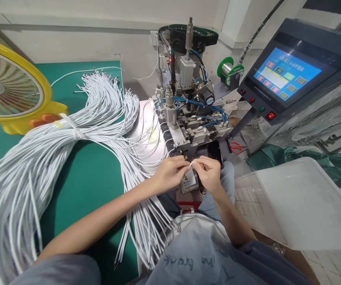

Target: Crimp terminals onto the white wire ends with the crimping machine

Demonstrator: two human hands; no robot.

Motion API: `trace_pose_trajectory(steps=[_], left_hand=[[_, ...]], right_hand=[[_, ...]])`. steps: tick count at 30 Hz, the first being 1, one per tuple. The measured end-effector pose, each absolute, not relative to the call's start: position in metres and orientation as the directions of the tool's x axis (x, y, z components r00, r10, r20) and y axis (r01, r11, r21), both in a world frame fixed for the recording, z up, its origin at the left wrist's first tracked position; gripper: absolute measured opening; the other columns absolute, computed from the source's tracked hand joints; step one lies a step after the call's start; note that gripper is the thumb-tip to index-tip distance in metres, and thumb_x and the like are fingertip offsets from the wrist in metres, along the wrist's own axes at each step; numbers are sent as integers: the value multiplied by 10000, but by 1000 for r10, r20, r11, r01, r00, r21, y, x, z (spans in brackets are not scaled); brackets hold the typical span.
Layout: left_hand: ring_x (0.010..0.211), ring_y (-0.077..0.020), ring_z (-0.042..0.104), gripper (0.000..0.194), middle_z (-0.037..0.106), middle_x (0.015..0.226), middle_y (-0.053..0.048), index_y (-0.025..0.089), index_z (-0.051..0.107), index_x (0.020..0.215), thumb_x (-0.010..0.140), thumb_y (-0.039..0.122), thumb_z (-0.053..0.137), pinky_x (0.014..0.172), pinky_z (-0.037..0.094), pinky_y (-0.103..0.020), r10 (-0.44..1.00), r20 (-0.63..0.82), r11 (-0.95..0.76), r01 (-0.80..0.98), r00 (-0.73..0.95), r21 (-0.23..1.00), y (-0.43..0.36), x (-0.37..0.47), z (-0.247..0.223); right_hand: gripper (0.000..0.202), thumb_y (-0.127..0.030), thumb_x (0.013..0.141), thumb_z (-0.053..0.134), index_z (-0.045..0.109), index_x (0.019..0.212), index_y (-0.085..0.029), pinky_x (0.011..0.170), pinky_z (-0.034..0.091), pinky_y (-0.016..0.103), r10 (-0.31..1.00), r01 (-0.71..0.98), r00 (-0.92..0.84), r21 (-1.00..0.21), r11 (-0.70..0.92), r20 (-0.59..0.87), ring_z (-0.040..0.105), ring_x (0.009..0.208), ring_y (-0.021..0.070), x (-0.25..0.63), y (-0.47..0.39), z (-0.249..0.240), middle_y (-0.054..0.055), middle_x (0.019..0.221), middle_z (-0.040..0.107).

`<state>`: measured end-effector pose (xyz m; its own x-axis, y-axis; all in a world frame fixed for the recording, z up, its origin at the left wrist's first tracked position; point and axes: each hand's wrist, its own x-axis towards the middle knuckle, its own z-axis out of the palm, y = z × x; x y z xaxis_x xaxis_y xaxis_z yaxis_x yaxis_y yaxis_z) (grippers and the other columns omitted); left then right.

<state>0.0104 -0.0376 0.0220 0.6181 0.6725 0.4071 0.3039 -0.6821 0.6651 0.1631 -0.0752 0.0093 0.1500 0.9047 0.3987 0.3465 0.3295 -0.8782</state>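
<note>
Both hands meet at the front edge of a soldering machine [185,122]. My left hand [173,170] is closed, with thumb and forefinger pinching a thin white cable [191,164]. From the other side my right hand [207,171] pinches the same cable near its end; the tip itself is mostly covered by fingers. A large tied bundle of white cables [78,132] lies to the left, its loose ends spreading toward the machine and under my left forearm. Several single cables run from the bundle to the machine's left side.
A yellow fan [47,91] stands at the left on the green table [99,174]. At the right are a lit control screen [287,73], a solder wire spool [226,70], red-handled scissors [236,147] and a whitish plastic bin [307,198]. A dark phone [215,152] lies beside the machine.
</note>
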Motion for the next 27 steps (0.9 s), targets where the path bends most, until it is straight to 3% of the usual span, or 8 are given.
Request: trace_pose_trajectory(steps=[5,9,14,27], left_hand=[[562,-88,492,172,558,610,1,150,683,767,841,173,530,548,380,-210,760,369,-573,283,535,769,-39,12,23],[547,-87,489,182,549,590,2,141,679,715,828,168,540,538,376,-213,774,367,-566,304,515,766,-40,13,25],[535,-85,485,178,544,578,5,137,683,717,823,162,542,535,381,-210,785,364,-559,320,501,765,-41,14,26],[533,-73,491,160,579,592,13,142,687,731,808,122,548,520,373,-186,805,352,-535,328,477,779,-42,13,28]], right_hand=[[175,-255,822,551,679,753,-158,467,341,237,891,290,247,-906,307,381,417,510,98,154,-76,2,-25,569,449],[204,-224,783,614,666,975,-180,473,386,236,784,486,305,-796,360,541,432,528,92,156,-77,1,-19,662,488],[137,-195,793,615,686,910,-199,522,450,251,690,627,226,-645,438,688,518,610,116,158,-78,-1,17,725,557],[135,-222,810,612,703,906,-202,558,507,278,611,672,251,-589,449,751,590,618,141,152,-74,-15,36,695,615]])
